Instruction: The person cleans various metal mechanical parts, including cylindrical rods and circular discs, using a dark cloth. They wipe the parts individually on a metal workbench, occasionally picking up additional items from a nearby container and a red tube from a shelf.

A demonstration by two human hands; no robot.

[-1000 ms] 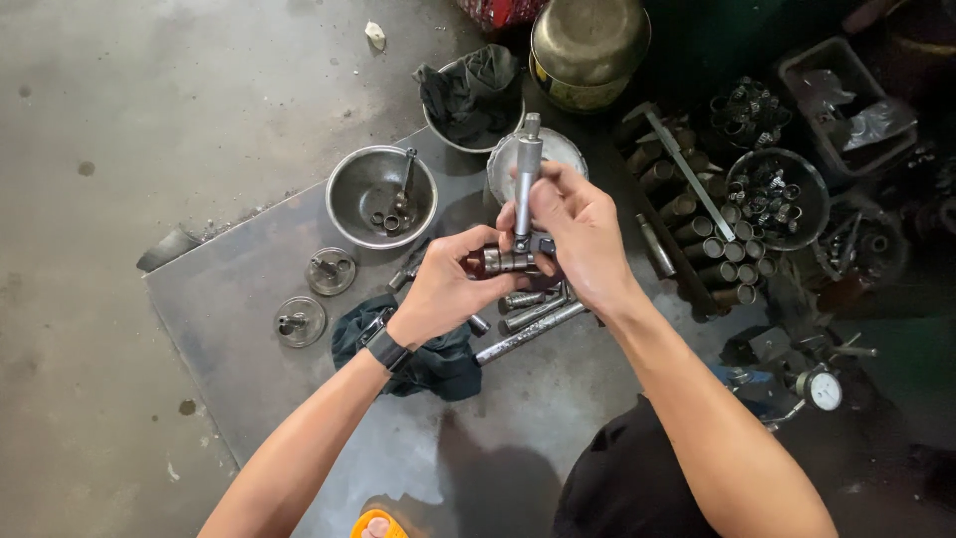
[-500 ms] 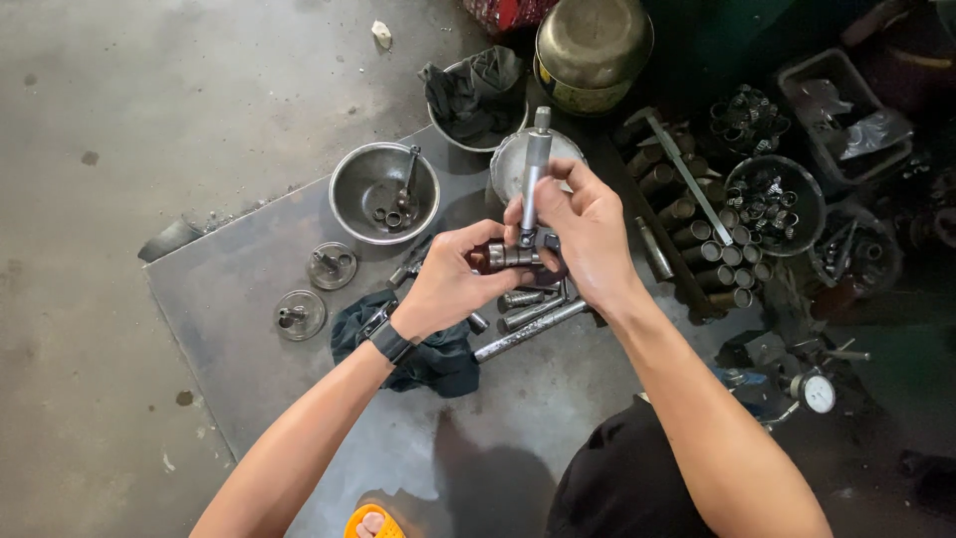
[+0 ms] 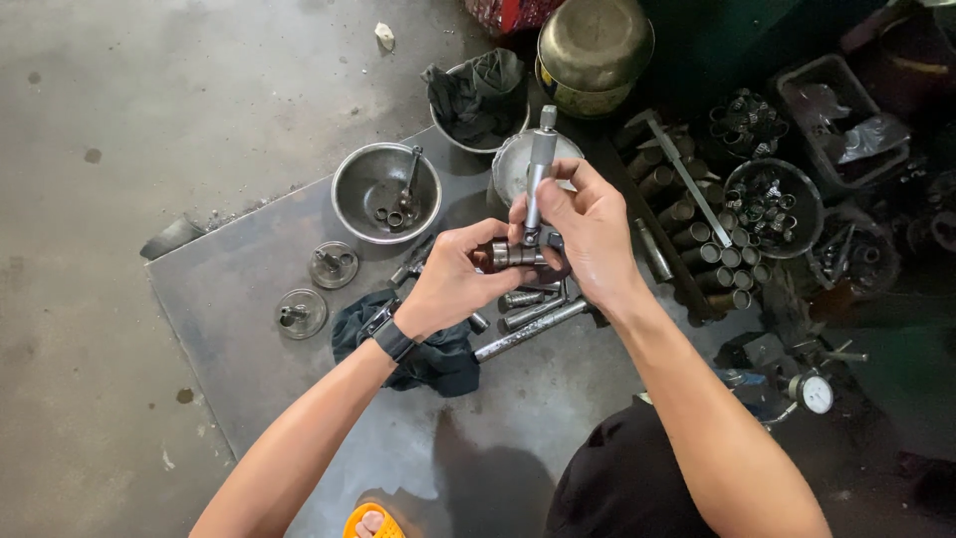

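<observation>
1. The metal rod tool [image 3: 536, 179] stood nearly upright, long axis vertical, tip toward the steel bowl [image 3: 386, 191].
2. The left hand [image 3: 453, 284] was closed around the short cylinder [image 3: 516, 255] at its base.
3. The right hand [image 3: 588, 234] pinched the rod's lower shaft, fingers curled, above the surface [image 3: 249, 299].
</observation>
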